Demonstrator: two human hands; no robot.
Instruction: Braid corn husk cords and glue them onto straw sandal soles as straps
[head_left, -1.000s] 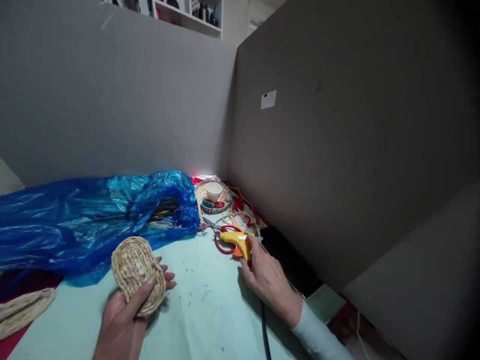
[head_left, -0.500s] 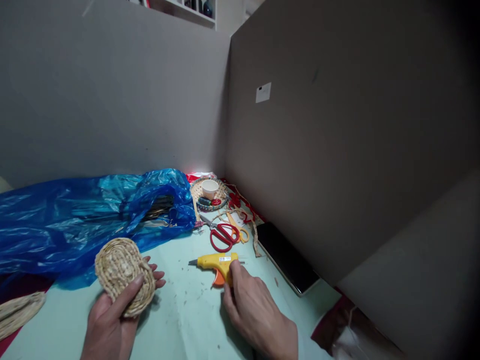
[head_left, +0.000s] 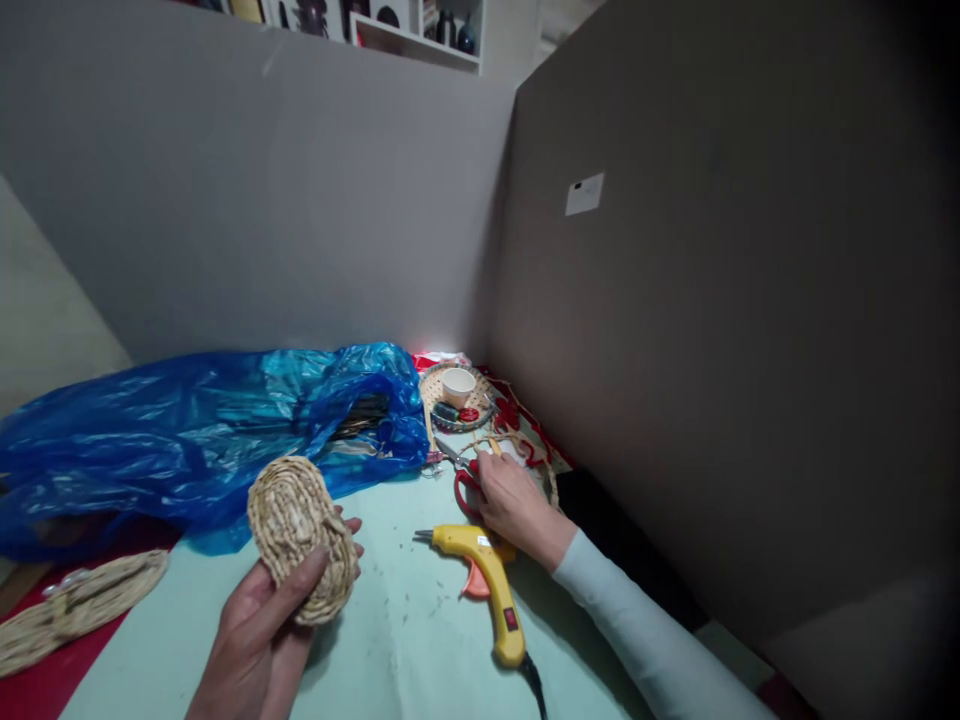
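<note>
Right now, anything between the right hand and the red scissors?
Nothing visible. The right hand is at the red scissors, covering most of their handles. The yellow glue gun lies nearer the person, beside the forearm, out of the way.

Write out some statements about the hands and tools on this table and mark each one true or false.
1. The left hand holds a woven oval piece. True.
2. The right hand grips the yellow glue gun. False: the glue gun lies on the table with no hand on it, and the right hand is beyond it, at the red scissors.
3. A white cup sits in a small woven tray near the corner of the walls. True.
4. The blue plastic bag lies to the right of the glue gun. False: it lies to the left of it and farther back.
</note>
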